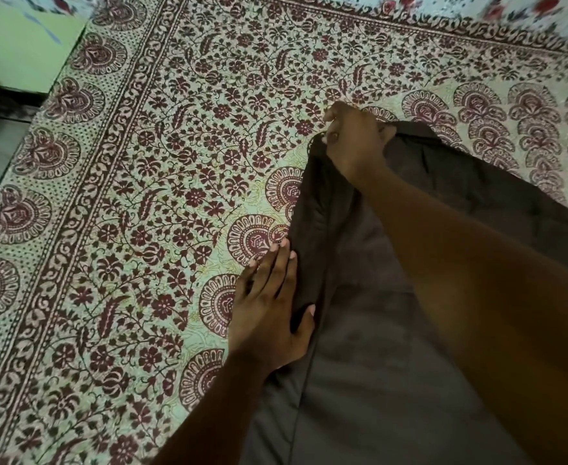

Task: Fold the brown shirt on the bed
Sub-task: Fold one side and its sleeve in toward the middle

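Head view: the brown shirt (393, 364) lies at lower right on the bed (141, 196), which has a maroon-printed cover. The left hand (269, 310) presses the shirt's folded left edge, fingers straight and together. The right hand (353, 139) pinches the far edge with curled fingers.

**A Bedroom in a Home**

This is looking like a bedroom in somebody's home. A big pale cotton bed sheet with dark red flowers and leafy borders (175, 162) is covering a wide bed (41, 297). A pale cloth with red roses (477, 8) is lying at the far end. A soft dark brown shirt (376, 364) is lying spread on the sheet. A plain pale green surface (17, 52) is showing beside the bed.
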{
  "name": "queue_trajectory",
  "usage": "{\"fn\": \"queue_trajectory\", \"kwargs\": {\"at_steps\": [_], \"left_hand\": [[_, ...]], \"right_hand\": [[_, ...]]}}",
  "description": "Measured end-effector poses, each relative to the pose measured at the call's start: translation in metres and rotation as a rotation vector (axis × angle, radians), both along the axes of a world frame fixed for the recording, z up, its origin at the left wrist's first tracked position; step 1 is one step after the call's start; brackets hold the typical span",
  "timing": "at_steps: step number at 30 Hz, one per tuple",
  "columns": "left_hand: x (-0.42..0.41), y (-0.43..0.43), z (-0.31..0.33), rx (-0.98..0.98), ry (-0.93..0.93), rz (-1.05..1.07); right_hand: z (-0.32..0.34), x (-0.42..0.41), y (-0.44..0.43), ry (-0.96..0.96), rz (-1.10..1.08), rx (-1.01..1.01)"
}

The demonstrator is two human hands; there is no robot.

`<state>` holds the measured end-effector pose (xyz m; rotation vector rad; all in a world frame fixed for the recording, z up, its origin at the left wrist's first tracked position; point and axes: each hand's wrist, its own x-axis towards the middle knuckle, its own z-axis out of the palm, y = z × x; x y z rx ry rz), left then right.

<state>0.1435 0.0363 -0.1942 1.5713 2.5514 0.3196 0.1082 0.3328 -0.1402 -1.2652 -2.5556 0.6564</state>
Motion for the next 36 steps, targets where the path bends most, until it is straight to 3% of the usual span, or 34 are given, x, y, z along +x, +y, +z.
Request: {"fn": "queue_trajectory", "kwargs": {"at_steps": [3, 5, 7, 12, 19, 25, 31, 36], "left_hand": [[-0.002, -0.001, 0.000, -0.004, -0.004, -0.001], [-0.002, -0.001, 0.000, 0.001, -0.006, 0.003], [-0.002, 0.000, 0.000, 0.015, -0.017, 0.004], [-0.004, 0.000, -0.001, 0.051, -0.039, -0.001], [0.039, -0.071, 0.011, 0.058, -0.159, -0.021], [0.127, -0.199, 0.021, -0.094, -0.202, -0.050], [0.168, -0.286, 0.032, -0.110, -0.346, -0.059], [0.193, -0.316, 0.046, 0.104, -0.644, 0.078]], "right_hand": [[-0.003, 0.031, -0.039, 0.003, 0.089, 0.328], [-0.012, 0.065, -0.068, 0.013, 0.323, 0.454], [-0.028, 0.099, -0.077, -0.128, 0.536, 0.485], [-0.029, 0.120, -0.075, -0.313, 0.398, 0.325], [-0.021, 0.164, -0.171, -0.306, 0.567, 0.190], [-0.013, 0.192, -0.197, -0.395, 0.256, -0.026], [-0.008, 0.241, -0.317, -0.224, 0.186, -0.090], [0.001, 0.277, -0.418, -0.054, 0.044, -0.422]]}}
